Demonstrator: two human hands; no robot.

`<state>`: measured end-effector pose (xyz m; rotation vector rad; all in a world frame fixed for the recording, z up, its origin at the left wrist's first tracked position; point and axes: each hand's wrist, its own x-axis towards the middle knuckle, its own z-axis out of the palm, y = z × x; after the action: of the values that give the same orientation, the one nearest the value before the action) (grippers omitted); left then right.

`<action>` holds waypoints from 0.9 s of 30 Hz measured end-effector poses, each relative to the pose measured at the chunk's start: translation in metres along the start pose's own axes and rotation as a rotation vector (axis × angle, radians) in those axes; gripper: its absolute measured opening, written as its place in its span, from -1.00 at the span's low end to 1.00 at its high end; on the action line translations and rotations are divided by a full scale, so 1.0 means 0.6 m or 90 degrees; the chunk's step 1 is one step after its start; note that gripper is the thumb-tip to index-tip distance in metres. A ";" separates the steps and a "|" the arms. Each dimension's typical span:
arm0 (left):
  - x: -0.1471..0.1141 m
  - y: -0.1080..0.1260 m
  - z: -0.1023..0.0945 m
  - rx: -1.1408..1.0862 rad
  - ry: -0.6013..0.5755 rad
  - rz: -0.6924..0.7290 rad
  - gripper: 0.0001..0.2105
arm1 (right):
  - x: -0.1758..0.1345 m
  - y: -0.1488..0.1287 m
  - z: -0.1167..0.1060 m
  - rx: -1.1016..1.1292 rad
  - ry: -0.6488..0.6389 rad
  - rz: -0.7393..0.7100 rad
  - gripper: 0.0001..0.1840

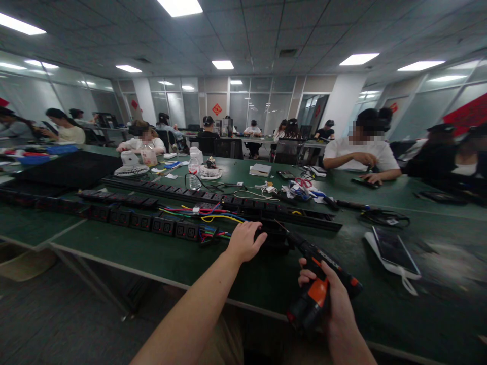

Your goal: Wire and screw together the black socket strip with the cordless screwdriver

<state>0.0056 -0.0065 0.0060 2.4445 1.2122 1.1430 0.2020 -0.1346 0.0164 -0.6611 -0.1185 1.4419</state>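
1. Coloured wires (222, 234) lie loose beside the socket strip (163, 224) on the desk (137, 258); careless pressing could pinch them.
2. Left hand (246, 241) lies at the black end piece (276, 242); grasping, I cannot tell. A slipping bit could scratch it.
3. Right hand (337, 299) grasps the power screwdriver (318, 290), lettered perhaps "WORX".

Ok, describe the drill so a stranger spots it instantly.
At the near edge of the green table, find the wearer's right hand. It grips the drill, set apart from the black socket strips by its pistol shape and orange patches.
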 end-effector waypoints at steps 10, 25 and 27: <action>0.004 0.027 0.013 0.145 -0.049 0.051 -0.62 | -0.002 0.001 -0.002 -0.003 -0.013 0.003 -0.69; -0.009 0.012 0.021 0.102 -0.073 -0.026 -0.54 | -0.002 0.000 -0.009 -0.030 -0.032 0.027 -0.72; -0.009 0.009 0.022 0.073 -0.094 -0.040 -0.52 | -0.002 0.000 -0.010 -0.037 -0.035 0.023 -0.73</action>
<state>0.0158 -0.0119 -0.0037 2.5034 1.3326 0.8824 0.2046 -0.1378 0.0116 -0.6735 -0.1925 1.4973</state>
